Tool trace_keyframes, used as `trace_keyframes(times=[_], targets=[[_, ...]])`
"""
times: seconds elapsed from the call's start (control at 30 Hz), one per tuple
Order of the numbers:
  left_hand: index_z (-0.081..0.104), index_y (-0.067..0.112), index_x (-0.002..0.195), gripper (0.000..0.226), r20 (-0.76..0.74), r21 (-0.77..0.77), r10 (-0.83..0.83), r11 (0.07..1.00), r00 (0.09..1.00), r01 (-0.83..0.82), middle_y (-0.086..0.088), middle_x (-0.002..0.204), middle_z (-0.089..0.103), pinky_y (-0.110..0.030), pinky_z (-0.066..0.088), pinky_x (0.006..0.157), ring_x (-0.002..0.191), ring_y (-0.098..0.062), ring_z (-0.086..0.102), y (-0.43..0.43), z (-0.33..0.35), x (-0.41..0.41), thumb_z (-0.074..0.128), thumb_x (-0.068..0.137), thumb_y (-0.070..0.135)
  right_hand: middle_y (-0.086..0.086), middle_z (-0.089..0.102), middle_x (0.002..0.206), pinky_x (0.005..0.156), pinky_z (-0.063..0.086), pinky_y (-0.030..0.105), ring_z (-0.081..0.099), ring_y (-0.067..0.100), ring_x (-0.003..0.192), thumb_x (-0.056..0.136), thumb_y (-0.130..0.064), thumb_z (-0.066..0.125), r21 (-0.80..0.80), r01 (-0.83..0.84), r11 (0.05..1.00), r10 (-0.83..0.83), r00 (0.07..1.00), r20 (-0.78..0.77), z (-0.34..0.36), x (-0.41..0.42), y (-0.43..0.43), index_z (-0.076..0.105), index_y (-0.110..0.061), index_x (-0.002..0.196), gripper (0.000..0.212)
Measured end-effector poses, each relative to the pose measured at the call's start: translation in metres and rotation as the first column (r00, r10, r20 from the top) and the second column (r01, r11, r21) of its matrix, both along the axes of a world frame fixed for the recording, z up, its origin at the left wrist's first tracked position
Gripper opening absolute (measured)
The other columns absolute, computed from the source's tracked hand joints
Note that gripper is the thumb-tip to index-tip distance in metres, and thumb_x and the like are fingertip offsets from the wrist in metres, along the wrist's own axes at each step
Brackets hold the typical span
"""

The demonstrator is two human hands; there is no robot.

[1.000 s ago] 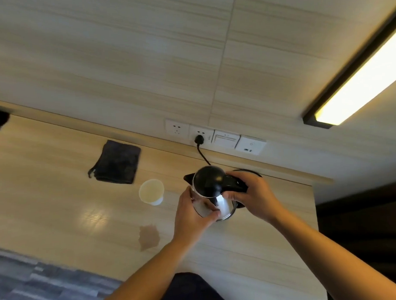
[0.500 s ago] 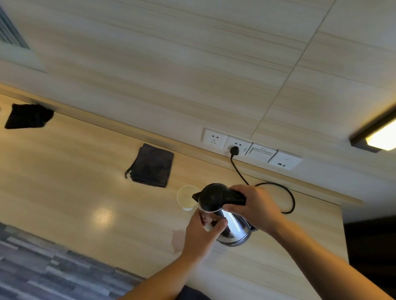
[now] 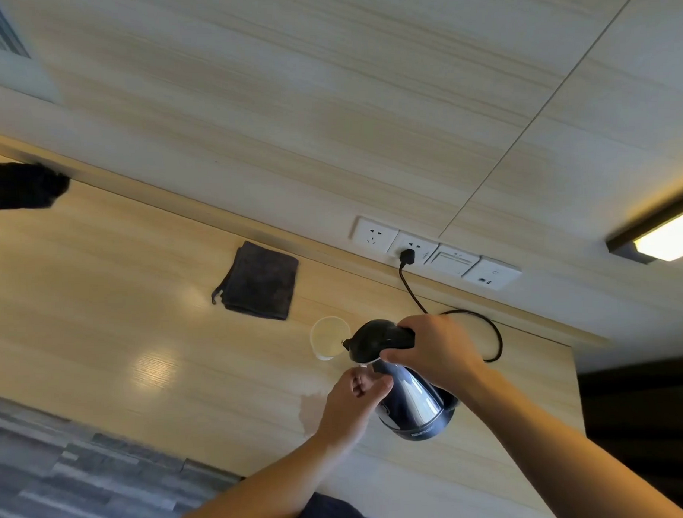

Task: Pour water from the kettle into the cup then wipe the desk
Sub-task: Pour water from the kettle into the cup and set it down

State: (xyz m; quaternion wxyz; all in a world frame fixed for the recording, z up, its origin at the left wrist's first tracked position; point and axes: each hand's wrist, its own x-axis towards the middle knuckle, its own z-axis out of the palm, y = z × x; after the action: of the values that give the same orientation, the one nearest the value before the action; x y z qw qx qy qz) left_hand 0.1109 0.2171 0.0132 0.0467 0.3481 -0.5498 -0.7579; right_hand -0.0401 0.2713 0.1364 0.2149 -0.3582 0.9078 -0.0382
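Observation:
A steel kettle (image 3: 411, 403) with a black lid is lifted off the wooden desk (image 3: 103, 344) and tilted to the left. Its spout hangs over the rim of a white paper cup (image 3: 327, 338). My right hand (image 3: 436, 352) grips the black handle. My left hand (image 3: 356, 397) rests its loosely curled fingers against the kettle's side near the spout. A dark folded cloth (image 3: 259, 281) lies on the desk behind the cup. A wet patch (image 3: 312, 411) marks the desk just left of my left wrist.
The kettle's black cord (image 3: 485, 331) loops on the desk and runs to a wall socket (image 3: 409, 252) in a row of outlets. Another dark cloth (image 3: 20, 186) lies at the far left by the wall. A lit lamp (image 3: 664, 239) hangs at the right.
The kettle has come up off the desk and tipped left until its spout is over the cup. My left hand has slid from cupping the body to the side near the spout.

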Motion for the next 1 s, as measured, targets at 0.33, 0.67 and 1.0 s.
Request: trace_keyframes(times=[0.33, 0.67, 1.0], targets=[[0.057, 0.017, 0.081, 0.056, -0.015, -0.020, -0.024, 1.000, 1.000, 0.024, 0.014, 0.068, 0.054, -0.014, 0.041, 0.066, 0.066, 0.000, 0.049, -0.010, -0.005, 0.001, 0.069, 0.067, 0.069, -0.002, 0.066, 0.071, 0.055, 0.044, 0.026, 0.059, 0.015, 0.063, 0.080, -0.054, 0.077, 0.045, 0.039, 0.998, -0.039, 0.999, 0.003, 0.006, 0.004, -0.016, 0.070, -0.022, 0.086, 0.033], [0.055, 0.012, 0.080, 0.057, -0.039, 0.037, -0.021, 0.999, 0.999, 0.022, 0.012, 0.068, 0.052, -0.012, 0.041, 0.064, 0.067, -0.001, 0.049, -0.013, -0.001, 0.002, 0.074, 0.066, 0.064, 0.002, 0.072, 0.077, 0.057, 0.049, 0.028, 0.068, 0.021, 0.069, 0.079, -0.051, 0.077, 0.096, 0.023, 0.995, -0.024, 1.000, 0.008, 0.008, 0.004, -0.027, 0.071, -0.019, 0.088, 0.034], [0.053, -0.001, 0.079, 0.067, -0.069, 0.040, -0.035, 0.998, 0.997, 0.038, 0.006, 0.068, 0.051, -0.013, 0.042, 0.064, 0.064, 0.001, 0.048, -0.013, 0.003, -0.001, 0.075, 0.068, 0.061, -0.003, 0.060, 0.067, 0.052, 0.040, 0.026, 0.052, 0.015, 0.058, 0.077, -0.049, 0.077, 0.114, -0.019, 0.993, 0.019, 1.000, 0.000, 0.008, -0.001, -0.034, 0.067, -0.018, 0.082, 0.033]])
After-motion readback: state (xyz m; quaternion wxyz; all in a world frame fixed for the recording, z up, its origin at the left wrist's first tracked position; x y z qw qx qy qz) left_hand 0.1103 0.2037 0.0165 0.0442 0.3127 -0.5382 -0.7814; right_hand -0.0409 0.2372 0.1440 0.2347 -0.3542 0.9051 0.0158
